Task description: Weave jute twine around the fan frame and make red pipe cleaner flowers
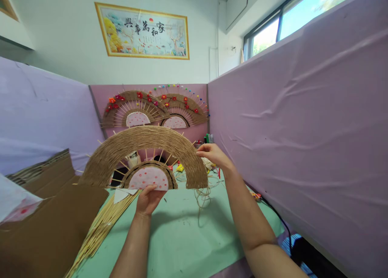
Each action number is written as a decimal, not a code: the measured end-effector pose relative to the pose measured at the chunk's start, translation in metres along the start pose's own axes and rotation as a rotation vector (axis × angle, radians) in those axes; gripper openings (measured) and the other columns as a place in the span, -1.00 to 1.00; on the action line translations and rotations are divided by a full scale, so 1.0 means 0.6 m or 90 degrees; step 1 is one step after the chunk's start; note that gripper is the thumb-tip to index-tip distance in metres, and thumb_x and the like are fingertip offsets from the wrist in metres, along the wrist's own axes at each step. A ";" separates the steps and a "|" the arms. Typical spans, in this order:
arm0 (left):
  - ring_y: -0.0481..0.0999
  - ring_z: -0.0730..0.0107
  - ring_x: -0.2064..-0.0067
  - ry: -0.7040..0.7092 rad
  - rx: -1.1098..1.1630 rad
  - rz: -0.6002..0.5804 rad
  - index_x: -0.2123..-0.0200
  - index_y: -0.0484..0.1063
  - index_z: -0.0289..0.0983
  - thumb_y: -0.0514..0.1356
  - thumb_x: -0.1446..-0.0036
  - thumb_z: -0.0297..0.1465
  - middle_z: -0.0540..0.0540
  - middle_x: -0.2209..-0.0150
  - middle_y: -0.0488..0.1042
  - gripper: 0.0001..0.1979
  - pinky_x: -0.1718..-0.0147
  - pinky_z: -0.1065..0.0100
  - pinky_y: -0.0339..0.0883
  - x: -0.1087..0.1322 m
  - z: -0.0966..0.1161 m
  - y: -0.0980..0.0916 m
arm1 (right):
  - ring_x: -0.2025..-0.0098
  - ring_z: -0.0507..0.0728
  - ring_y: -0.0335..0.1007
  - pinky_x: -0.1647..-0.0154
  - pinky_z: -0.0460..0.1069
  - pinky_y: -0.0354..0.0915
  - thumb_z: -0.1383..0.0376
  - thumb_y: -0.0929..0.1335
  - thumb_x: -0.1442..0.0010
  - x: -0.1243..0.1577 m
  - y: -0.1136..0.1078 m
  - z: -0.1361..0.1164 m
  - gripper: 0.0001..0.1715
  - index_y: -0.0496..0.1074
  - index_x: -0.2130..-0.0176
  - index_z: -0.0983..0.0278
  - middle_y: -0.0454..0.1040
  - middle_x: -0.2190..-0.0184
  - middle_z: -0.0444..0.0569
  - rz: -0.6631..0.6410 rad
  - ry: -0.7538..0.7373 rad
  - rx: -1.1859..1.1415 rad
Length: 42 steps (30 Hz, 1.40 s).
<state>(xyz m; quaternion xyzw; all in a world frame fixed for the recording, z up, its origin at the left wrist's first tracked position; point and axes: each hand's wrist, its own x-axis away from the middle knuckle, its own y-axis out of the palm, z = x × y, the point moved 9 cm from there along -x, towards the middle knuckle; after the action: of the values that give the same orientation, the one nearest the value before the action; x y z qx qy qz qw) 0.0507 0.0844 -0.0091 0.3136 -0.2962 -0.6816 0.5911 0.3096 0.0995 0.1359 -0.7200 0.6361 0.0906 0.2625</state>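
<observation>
A half-round fan (pixel 145 138) of brown twine woven over thin sticks is held up in front of me. Its white centre patch (pixel 148 179) has pinkish-red dots. My left hand (pixel 150 200) grips the bottom of that patch, thumb on the front and the other fingers behind. At the fan's right outer edge is my right hand (pixel 212 153), its thumb and fingers pinched together at the twine; whether they hold the rim or a strand is hard to see. Loose twine (pixel 203 195) hangs in loops below the fan's right end.
Two finished-looking fans (pixel 133 96) with red flowers and colourful beads lean on the pink back panel. A bundle of thin sticks (pixel 106 223) lies on the green tabletop (pixel 188 237). Cardboard (pixel 45 229) stands at left, a black cable (pixel 277 215) at right. Panels enclose both sides.
</observation>
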 end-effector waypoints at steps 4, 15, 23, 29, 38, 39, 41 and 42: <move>0.54 0.27 0.33 0.006 -0.011 -0.004 0.47 0.49 -0.33 0.14 0.14 -0.60 -0.13 0.43 0.57 -0.84 0.24 0.23 0.42 -0.001 0.001 -0.003 | 0.43 0.01 0.32 0.35 -0.07 0.23 0.20 0.41 0.11 0.000 0.004 -0.002 -0.76 0.44 0.43 0.33 0.45 0.48 -0.09 0.004 0.001 -0.012; 0.53 0.26 0.30 -0.011 -0.047 -0.031 0.49 0.49 -0.34 0.16 0.16 -0.60 -0.13 0.41 0.56 -0.86 0.21 0.23 0.39 -0.002 -0.007 -0.003 | 0.47 -0.01 0.28 0.42 -0.11 0.20 0.22 0.40 0.09 -0.017 0.013 -0.027 -0.79 0.44 0.45 0.33 0.41 0.53 -0.13 -0.011 -0.003 0.001; 0.52 0.27 0.29 -0.020 -0.041 -0.027 0.51 0.49 -0.34 0.17 0.19 -0.62 -0.14 0.39 0.56 -0.86 0.23 0.25 0.39 0.003 -0.011 0.007 | 0.34 0.04 0.37 0.31 -0.08 0.28 0.22 0.38 0.02 -0.029 -0.013 -0.077 -0.76 0.47 0.32 0.30 0.50 0.35 -0.02 0.042 -0.055 0.005; 0.51 0.23 0.21 0.014 -0.031 0.001 0.42 0.49 -0.30 0.16 0.21 -0.65 -0.11 0.34 0.56 -0.75 0.16 0.20 0.36 0.006 -0.006 0.010 | 0.47 -0.02 0.29 0.46 -0.12 0.19 0.27 0.41 0.09 -0.052 0.018 -0.081 -0.84 0.43 0.46 0.33 0.43 0.53 -0.12 -0.028 -0.060 0.059; 0.51 0.27 0.24 0.022 -0.029 0.000 0.34 0.50 -0.29 0.16 0.23 -0.68 -0.07 0.35 0.56 -0.67 0.15 0.21 0.35 0.006 -0.008 0.011 | 0.43 0.00 0.31 0.49 -0.13 0.23 0.24 0.38 0.00 -0.058 0.010 -0.126 -0.80 0.47 0.33 0.31 0.48 0.40 -0.05 -0.039 -0.079 0.067; 0.51 0.28 0.25 0.020 -0.030 0.000 0.39 0.50 -0.30 0.17 0.23 -0.68 -0.07 0.37 0.56 -0.71 0.16 0.21 0.35 0.006 -0.009 0.011 | 0.45 -0.01 0.30 0.50 -0.13 0.22 0.24 0.38 0.00 -0.060 0.013 -0.133 -0.81 0.47 0.35 0.31 0.48 0.42 -0.07 -0.039 -0.086 0.074; 0.51 0.28 0.25 0.014 -0.031 -0.004 0.47 0.49 -0.31 0.18 0.23 -0.68 -0.09 0.38 0.56 -0.77 0.17 0.22 0.36 0.006 -0.012 0.010 | 0.50 -0.03 0.25 0.54 -0.14 0.17 0.27 0.38 0.02 -0.065 0.023 -0.137 -0.86 0.46 0.41 0.31 0.44 0.50 -0.11 -0.053 -0.083 0.097; 0.51 0.27 0.24 0.011 -0.031 -0.010 0.48 0.48 -0.32 0.18 0.23 -0.68 -0.09 0.38 0.56 -0.79 0.17 0.22 0.36 0.006 -0.012 0.011 | 0.53 -0.04 0.23 0.55 -0.14 0.15 0.27 0.39 0.03 -0.068 0.029 -0.135 -0.87 0.45 0.44 0.31 0.42 0.54 -0.12 -0.071 -0.075 0.110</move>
<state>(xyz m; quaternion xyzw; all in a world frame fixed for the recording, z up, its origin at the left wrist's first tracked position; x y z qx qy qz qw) 0.0604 0.0800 -0.0088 0.3073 -0.2720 -0.6904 0.5958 0.2690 0.0942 0.2185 -0.7222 0.5841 0.0630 0.3652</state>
